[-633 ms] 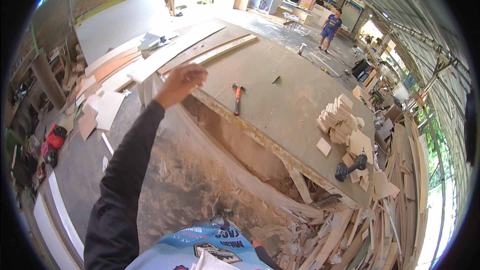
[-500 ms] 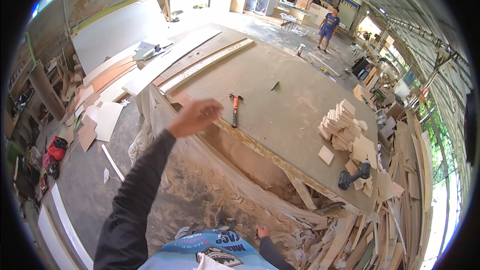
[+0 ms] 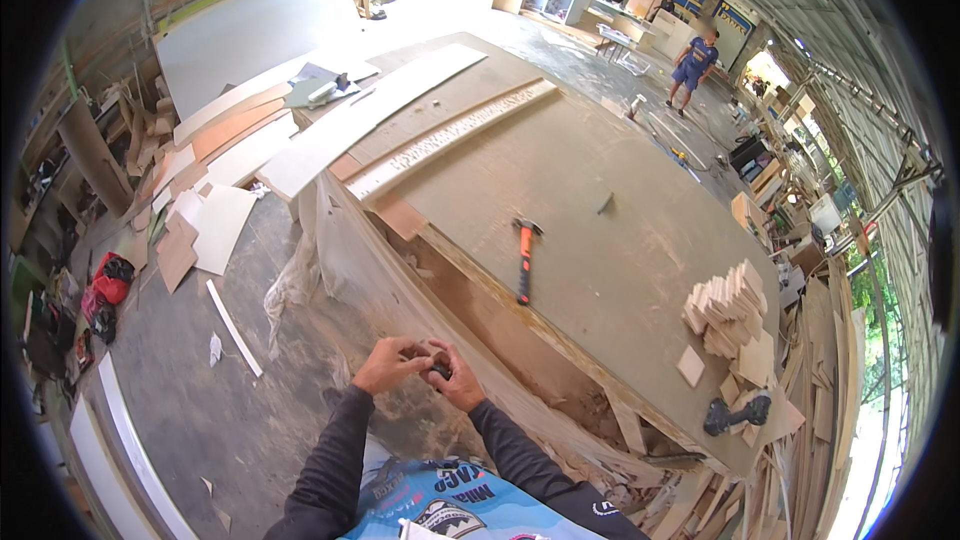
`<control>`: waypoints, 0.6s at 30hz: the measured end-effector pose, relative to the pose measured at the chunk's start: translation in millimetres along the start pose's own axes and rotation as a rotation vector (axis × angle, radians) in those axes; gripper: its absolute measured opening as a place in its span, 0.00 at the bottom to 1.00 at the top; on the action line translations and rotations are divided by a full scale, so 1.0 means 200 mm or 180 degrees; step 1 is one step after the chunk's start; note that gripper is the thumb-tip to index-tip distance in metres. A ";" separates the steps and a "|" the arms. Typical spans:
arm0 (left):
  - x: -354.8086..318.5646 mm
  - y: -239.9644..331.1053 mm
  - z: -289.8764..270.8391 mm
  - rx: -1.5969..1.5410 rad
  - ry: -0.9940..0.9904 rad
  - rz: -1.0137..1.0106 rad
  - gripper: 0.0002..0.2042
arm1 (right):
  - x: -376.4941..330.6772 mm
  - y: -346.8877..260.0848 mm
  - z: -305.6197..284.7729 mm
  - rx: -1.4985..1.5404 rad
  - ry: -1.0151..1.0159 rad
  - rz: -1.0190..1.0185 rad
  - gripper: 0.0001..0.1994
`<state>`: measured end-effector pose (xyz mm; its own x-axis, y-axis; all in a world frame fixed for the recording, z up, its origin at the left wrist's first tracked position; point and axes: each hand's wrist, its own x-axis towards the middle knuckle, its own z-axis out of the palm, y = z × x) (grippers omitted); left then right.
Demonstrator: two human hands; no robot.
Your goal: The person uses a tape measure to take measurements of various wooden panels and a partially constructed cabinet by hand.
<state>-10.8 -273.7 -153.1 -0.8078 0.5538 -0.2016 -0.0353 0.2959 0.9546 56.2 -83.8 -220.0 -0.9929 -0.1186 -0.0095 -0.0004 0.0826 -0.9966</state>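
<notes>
My two hands meet in front of my body, off the near edge of the worktable (image 3: 590,270). My right hand (image 3: 459,384) is closed around a small dark object (image 3: 439,369), too small to name. Against it rests my left hand (image 3: 388,364), its fingers pinched together at the object's side; what they grip is hidden. Closest on the tabletop is a hammer (image 3: 524,265) with an orange and black handle, lying beyond my hands.
A cordless drill (image 3: 738,413) and stacked small wood blocks (image 3: 727,305) sit at the table's right end. Long boards (image 3: 375,120) cover its left end. Plastic sheeting (image 3: 345,250) hangs from the near edge. Scrap wood (image 3: 820,380) piles up at right. A person (image 3: 695,68) stands far back.
My left hand has come down and back from above the table's edge. My right hand has risen from beside my body to meet it. The view has shifted, too.
</notes>
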 end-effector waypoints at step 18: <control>-0.25 -0.20 -2.14 -0.1401 0.1901 0.0285 0.08 | 1.46 -0.35 1.51 0.0403 -0.0977 -0.0154 0.28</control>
<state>-220.4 -645.5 -87.2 -0.9964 0.0071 -0.0850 -0.0852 -0.1388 0.9867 -197.8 -422.6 -176.9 -0.9099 -0.4135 0.0331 -0.0128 -0.0517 -0.9986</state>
